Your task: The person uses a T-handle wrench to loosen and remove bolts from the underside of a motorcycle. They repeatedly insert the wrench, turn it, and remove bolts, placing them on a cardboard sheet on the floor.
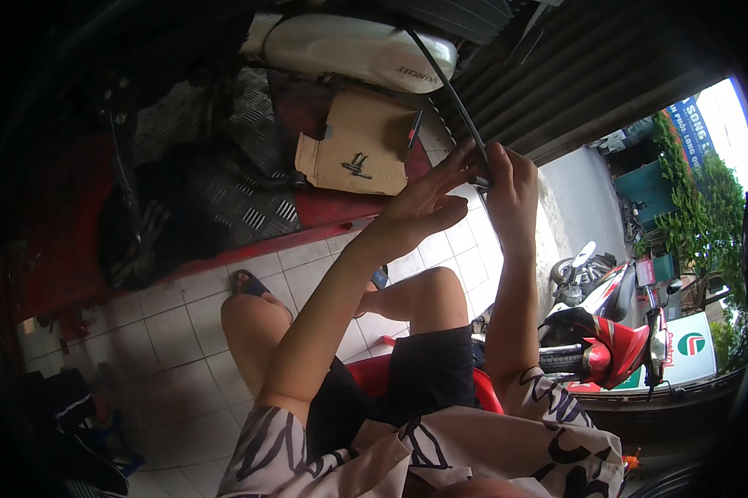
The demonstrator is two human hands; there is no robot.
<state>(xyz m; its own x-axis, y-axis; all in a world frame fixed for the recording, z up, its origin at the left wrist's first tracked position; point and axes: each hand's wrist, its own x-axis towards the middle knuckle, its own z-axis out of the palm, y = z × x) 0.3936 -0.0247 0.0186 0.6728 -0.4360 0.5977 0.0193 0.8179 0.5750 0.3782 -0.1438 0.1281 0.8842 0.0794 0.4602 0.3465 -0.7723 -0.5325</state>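
Observation:
A long, thin black cable or rod (447,85) slants down from the motorcycle's white part (349,51) to my hands. My right hand (513,187) is closed around its lower end, with the thumb up along it. My left hand (424,203) reaches in from the left, fingers stretched out and thumb apart. Its fingertips are beside the cable, near my right hand; whether they touch it I cannot tell. Just beyond my left hand, several small metal bolts (357,165) lie on an unfolded piece of cardboard (337,166).
The cardboard rests on a red platform (312,207) with dark tread plate (262,214). Below me is a red plastic stool (367,375) on white floor tiles (216,332). A ribbed shutter (519,104) stands ahead right. Outside at right is a red motorbike (611,340).

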